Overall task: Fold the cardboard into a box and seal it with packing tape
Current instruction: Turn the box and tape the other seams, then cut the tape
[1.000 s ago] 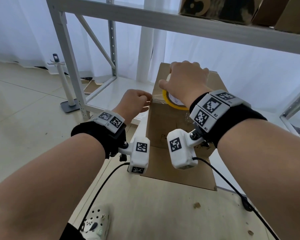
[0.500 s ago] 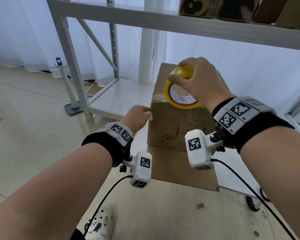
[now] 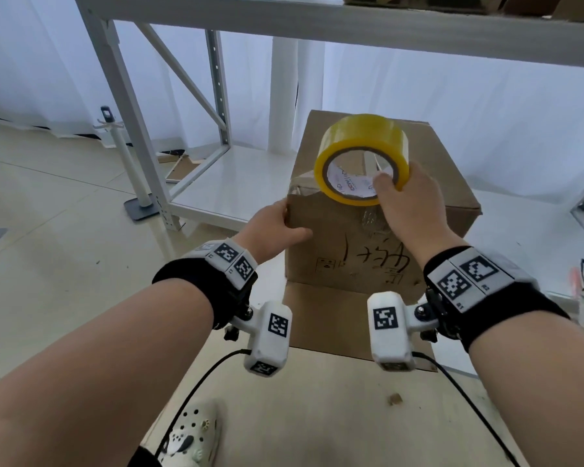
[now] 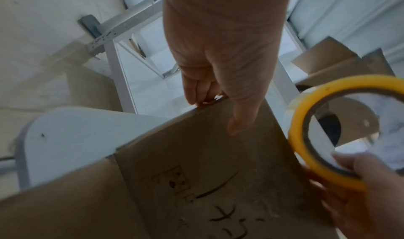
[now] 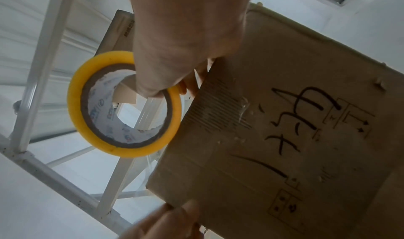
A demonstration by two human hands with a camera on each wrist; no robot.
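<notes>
A brown cardboard box (image 3: 348, 251) with black handwriting stands on the wooden table (image 3: 317, 416), one flap lying flat toward me. My left hand (image 3: 273, 227) grips its near left vertical edge, thumb on the front face and fingers round the side (image 4: 196, 96). My right hand (image 3: 408, 210) holds a yellow roll of packing tape (image 3: 361, 160) lifted above the box's top front edge, thumb inside the core (image 5: 150, 87). Clear tape lies over the top left corner of the box (image 3: 300, 187). In the right wrist view the tape roll (image 5: 124, 104) hangs beside the box (image 5: 284, 121).
A white metal shelving frame (image 3: 142, 106) stands behind and left of the box, with a shelf beam (image 3: 351, 25) overhead carrying more cardboard boxes. A white stand on a dark base (image 3: 129, 170) is on the tiled floor at left. My shoe (image 3: 189, 439) shows below the table edge.
My right hand has lifted the tape roll off the box top and turned it so its open core faces me. My left hand has moved down to grip the box's left edge.
</notes>
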